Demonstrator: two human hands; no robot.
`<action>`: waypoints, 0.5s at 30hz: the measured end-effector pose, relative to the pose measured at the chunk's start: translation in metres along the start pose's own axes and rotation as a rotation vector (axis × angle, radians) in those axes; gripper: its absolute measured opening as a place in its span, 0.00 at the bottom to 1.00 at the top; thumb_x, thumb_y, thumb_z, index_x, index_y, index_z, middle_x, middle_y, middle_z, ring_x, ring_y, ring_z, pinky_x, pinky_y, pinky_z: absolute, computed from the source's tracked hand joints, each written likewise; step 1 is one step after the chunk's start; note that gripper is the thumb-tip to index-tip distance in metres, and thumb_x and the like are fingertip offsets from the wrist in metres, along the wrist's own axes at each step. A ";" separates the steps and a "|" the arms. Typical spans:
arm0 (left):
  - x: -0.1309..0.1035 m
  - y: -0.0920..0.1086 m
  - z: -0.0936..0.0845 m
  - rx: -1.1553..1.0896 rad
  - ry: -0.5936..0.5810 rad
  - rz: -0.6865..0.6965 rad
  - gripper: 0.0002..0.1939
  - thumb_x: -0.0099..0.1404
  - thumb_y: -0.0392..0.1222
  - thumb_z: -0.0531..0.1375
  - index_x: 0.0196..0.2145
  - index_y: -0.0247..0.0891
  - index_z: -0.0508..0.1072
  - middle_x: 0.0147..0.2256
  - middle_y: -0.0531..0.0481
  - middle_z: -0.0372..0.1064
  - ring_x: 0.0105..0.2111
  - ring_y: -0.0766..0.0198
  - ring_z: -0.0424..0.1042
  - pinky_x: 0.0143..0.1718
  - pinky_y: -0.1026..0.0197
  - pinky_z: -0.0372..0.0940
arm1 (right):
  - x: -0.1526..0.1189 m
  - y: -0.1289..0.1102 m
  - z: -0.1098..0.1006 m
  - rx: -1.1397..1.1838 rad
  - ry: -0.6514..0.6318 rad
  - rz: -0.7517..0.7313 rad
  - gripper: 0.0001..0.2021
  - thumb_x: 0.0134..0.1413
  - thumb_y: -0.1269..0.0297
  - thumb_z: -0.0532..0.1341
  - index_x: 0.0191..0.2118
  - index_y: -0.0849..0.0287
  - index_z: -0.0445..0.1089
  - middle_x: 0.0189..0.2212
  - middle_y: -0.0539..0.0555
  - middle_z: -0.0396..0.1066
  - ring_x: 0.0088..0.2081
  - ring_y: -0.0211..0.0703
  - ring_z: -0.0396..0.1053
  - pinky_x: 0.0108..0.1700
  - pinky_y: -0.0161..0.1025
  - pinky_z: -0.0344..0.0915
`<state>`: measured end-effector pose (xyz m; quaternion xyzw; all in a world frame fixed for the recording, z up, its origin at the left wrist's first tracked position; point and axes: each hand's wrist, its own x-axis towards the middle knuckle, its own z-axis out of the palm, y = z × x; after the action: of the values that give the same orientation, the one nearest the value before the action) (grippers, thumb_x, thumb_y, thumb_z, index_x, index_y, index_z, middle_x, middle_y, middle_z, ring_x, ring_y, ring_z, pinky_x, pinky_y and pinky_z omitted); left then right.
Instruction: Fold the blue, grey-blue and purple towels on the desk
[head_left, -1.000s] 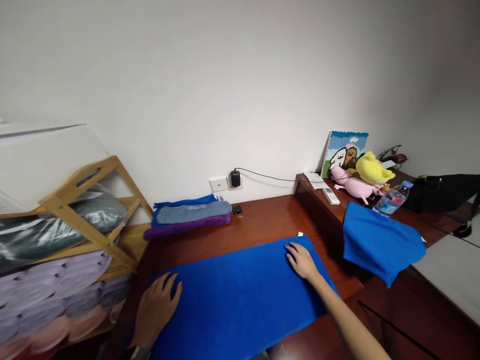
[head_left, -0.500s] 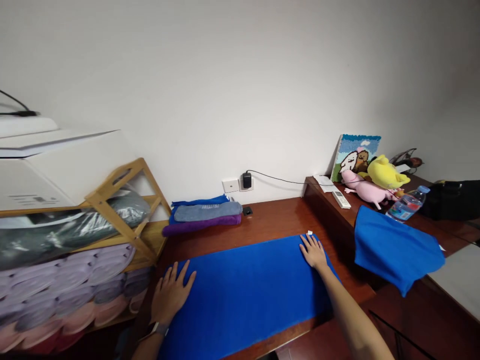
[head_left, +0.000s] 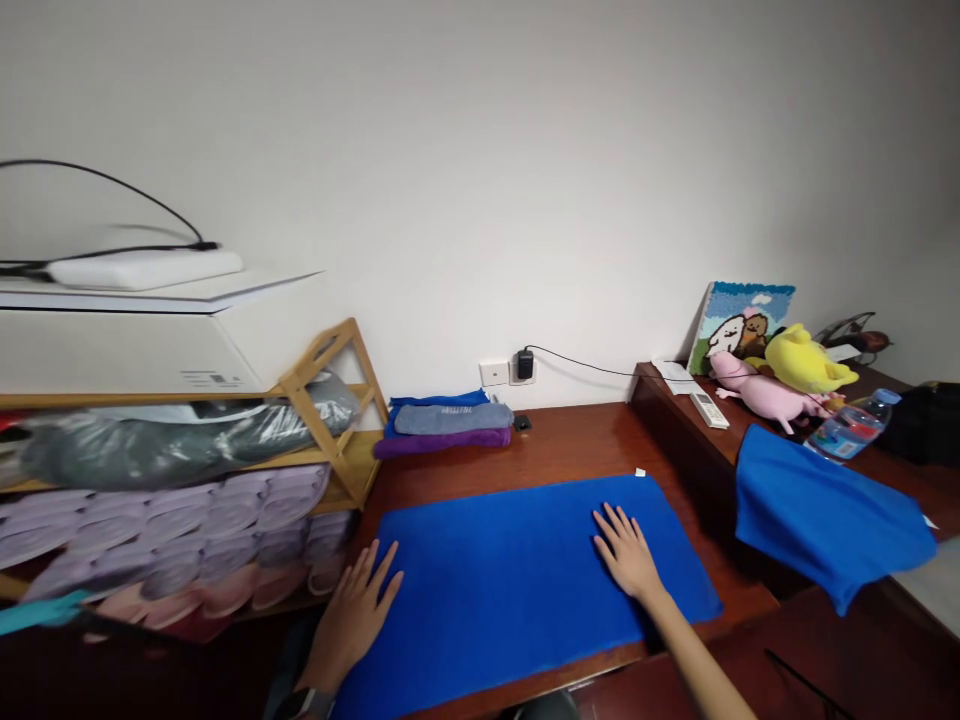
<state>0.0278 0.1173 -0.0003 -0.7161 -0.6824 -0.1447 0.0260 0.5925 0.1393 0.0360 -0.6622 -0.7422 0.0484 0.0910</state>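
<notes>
A blue towel (head_left: 510,580) lies spread flat on the reddish-brown wooden table (head_left: 570,440). My left hand (head_left: 356,610) rests at the towel's left edge, fingers spread. On the right part of the towel, my right hand (head_left: 626,550) lies flat with its fingers apart, a little in from the far edge. A small white tag (head_left: 640,472) sticks out at the far right corner. Behind the spread towel, against the wall, are folded towels: a blue one (head_left: 439,399), a grey one (head_left: 454,418) and a purple one (head_left: 442,443).
At right, another blue towel (head_left: 832,510) hangs over a raised ledge, beside a plastic bottle (head_left: 851,428), a remote (head_left: 709,410) and plush toys (head_left: 772,390). At left stands a wooden rack (head_left: 364,460) with slippers (head_left: 217,520) and a white box (head_left: 135,345). A black charger (head_left: 525,363) is in the wall socket.
My right hand has moved from the towel's far right corner toward me, onto the cloth. My left hand stays near the left edge. The view has swung slightly left.
</notes>
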 end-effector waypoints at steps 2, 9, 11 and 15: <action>-0.009 0.001 -0.002 0.003 -0.006 -0.013 0.35 0.75 0.60 0.46 0.73 0.43 0.60 0.74 0.40 0.54 0.73 0.45 0.56 0.71 0.38 0.55 | -0.020 -0.008 0.005 0.001 0.003 0.004 0.30 0.75 0.45 0.44 0.76 0.42 0.53 0.77 0.49 0.49 0.77 0.53 0.43 0.76 0.60 0.43; -0.027 0.010 -0.011 0.009 0.029 0.016 0.35 0.77 0.59 0.43 0.74 0.41 0.56 0.75 0.42 0.52 0.74 0.49 0.53 0.74 0.40 0.52 | -0.064 0.030 0.003 -0.004 0.027 0.070 0.30 0.72 0.43 0.46 0.75 0.38 0.56 0.75 0.45 0.51 0.76 0.54 0.46 0.76 0.62 0.47; -0.016 0.016 -0.016 -0.004 0.043 0.062 0.35 0.77 0.58 0.43 0.74 0.40 0.57 0.75 0.42 0.52 0.74 0.50 0.54 0.74 0.41 0.51 | -0.064 0.027 -0.001 0.003 0.019 0.084 0.30 0.71 0.43 0.47 0.74 0.37 0.57 0.75 0.45 0.52 0.76 0.55 0.47 0.75 0.62 0.49; 0.027 0.031 -0.026 -0.025 -0.032 0.080 0.34 0.77 0.58 0.45 0.72 0.38 0.62 0.74 0.41 0.55 0.74 0.50 0.55 0.74 0.44 0.51 | -0.038 -0.045 -0.008 0.080 0.051 -0.068 0.30 0.76 0.48 0.43 0.76 0.49 0.54 0.75 0.51 0.51 0.77 0.53 0.46 0.76 0.61 0.45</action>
<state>0.0545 0.1355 0.0363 -0.7454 -0.6516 -0.1404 0.0118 0.5547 0.0959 0.0497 -0.6335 -0.7592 0.0581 0.1378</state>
